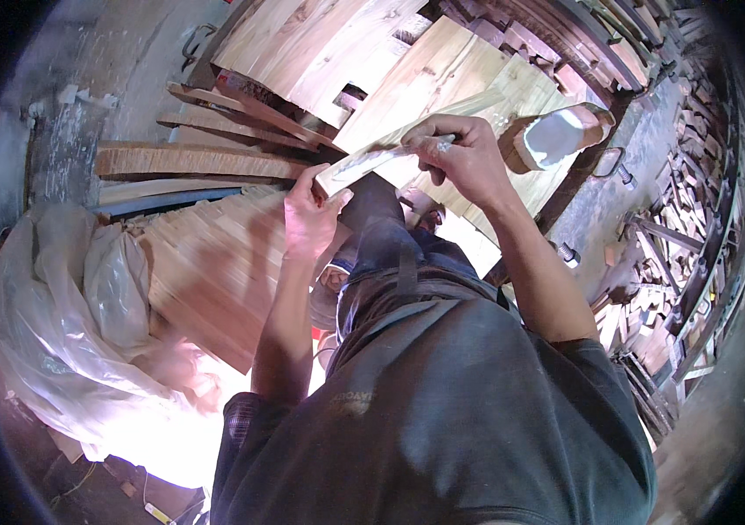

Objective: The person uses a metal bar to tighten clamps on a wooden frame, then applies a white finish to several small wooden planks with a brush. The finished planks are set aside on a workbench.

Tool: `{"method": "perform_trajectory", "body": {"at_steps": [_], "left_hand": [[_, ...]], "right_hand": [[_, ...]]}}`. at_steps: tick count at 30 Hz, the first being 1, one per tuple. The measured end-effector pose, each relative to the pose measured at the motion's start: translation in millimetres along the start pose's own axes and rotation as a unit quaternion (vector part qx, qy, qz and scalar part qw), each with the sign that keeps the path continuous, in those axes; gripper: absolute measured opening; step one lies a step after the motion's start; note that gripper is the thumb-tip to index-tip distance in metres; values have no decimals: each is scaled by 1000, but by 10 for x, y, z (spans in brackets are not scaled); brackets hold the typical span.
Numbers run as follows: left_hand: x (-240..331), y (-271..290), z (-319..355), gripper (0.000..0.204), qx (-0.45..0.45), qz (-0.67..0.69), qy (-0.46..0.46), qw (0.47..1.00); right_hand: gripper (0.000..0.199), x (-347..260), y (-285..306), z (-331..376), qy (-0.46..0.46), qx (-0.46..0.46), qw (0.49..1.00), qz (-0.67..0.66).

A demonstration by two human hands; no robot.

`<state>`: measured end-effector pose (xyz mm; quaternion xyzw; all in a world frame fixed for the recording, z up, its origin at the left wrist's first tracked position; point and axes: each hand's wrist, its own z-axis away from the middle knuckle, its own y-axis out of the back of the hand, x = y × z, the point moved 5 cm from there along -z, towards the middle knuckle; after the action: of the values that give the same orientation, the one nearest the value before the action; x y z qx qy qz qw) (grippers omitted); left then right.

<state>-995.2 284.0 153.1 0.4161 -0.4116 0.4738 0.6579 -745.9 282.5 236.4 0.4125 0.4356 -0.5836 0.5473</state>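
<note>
1. Wooden strip (pixel 407 144), pale and narrow, is held between both hands in front of the person's body, slanting up from lower left to upper right.
2. Left hand (pixel 309 214) grips the strip's lower end, with fingers (pixel 330 203) wrapped around the wood and the thumb pressed on its edge.
3. Right hand (pixel 464 157) is clenched over the middle of the strip, fingers curled around it; a small pale object shows between them, too small to identify.
4. Beneath the strip, a stack of pale planks (pixel 390 61) lies across the upper part of the view.
5. Darker, thinner slats (pixel 215 140) fan out at the upper left, beside a block of neatly stacked boards (pixel 206 262).
6. Crumpled clear plastic sheeting (pixel 66 315) lies at the lower left.
7. At the right, a metal rack (pixel 687 236) holds small wood offcuts.
8. A dark grey shirt (pixel 460 411) fills the lower centre.
</note>
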Motion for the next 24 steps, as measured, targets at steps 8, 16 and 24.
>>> {"method": "perform_trajectory", "body": {"at_steps": [8, 16, 24], "left_hand": [[-45, -10, -29, 45, -1, 1, -17, 1000], [-130, 56, -70, 44, 1, -12, 8, 1000], [-155, 89, -56, 47, -7, 3, 17, 1000]], "right_hand": [[13, 363, 810, -294, -49, 141, 985, 86], [18, 848, 1610, -493, -75, 261, 956, 107], [27, 1011, 2014, -552, -39, 358, 911, 201]]}}
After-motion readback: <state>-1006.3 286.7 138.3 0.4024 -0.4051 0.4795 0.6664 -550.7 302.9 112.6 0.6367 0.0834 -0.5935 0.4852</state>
